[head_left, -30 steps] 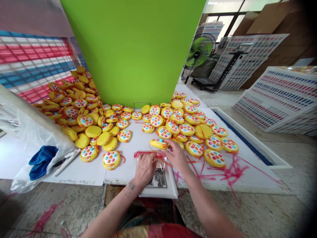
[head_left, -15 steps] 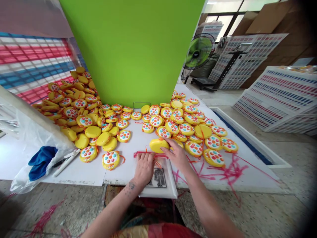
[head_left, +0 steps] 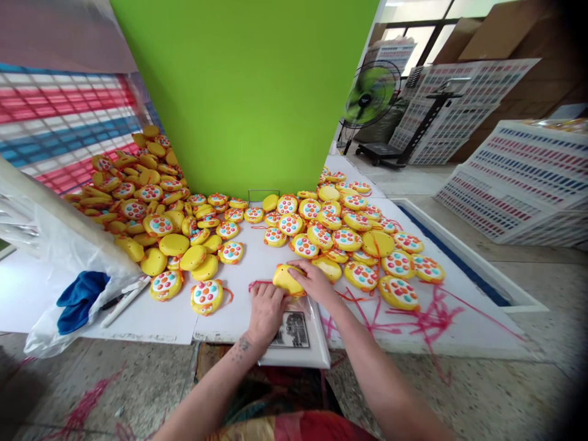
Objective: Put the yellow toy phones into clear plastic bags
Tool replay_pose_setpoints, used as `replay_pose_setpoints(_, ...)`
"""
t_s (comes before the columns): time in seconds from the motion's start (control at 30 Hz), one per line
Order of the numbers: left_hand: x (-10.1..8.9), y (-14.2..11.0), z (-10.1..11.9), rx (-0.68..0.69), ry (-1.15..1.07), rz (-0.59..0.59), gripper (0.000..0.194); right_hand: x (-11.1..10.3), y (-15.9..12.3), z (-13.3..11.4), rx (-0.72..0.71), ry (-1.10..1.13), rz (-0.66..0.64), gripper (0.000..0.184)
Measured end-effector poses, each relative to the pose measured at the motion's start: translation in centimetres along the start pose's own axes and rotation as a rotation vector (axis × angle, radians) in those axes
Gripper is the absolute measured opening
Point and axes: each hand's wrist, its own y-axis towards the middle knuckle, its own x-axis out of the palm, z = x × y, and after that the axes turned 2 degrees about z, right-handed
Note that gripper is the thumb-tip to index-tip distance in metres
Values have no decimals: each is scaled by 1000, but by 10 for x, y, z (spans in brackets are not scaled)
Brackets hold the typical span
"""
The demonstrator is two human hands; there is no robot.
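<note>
A yellow oval toy (head_left: 285,278), plain back upward, is gripped in my right hand (head_left: 313,283). It lies over the red-strip edge of a clear plastic bag (head_left: 316,334), close to the fingers of my left hand (head_left: 266,311). Those fingers are closed on that edge of the bag; their tips are partly hidden. Through the bag shows a dark printed card (head_left: 294,329). Just beyond my right hand rests another yellow toy (head_left: 327,268), back upward. Left of my hands, a toy with coloured buttons (head_left: 206,296) lies face up with an orange cord.
Heaps of similar toys cover the table (head_left: 229,331) at left and right. A green panel (head_left: 248,98) stands behind them. Pink strips (head_left: 429,318) lie to the right; a blue cloth (head_left: 80,300) and a white pen (head_left: 120,308) are at left. Crates (head_left: 514,184) stand beyond.
My right hand has moved the yellow toy left and slightly toward me, onto the bag's red-strip edge. My left hand stays on the bag.
</note>
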Motion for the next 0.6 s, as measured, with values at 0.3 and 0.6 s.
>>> replay_pose_setpoints(0.3, -1, 0, 2, -28, -49, 135, 10, 15, -3, -6, -67, -24, -79, 35)
replay_pose_setpoints(0.6, 7, 4, -4, -66, -214, 80, 12, -14, -34, 3, 45, -99, 66, 38)
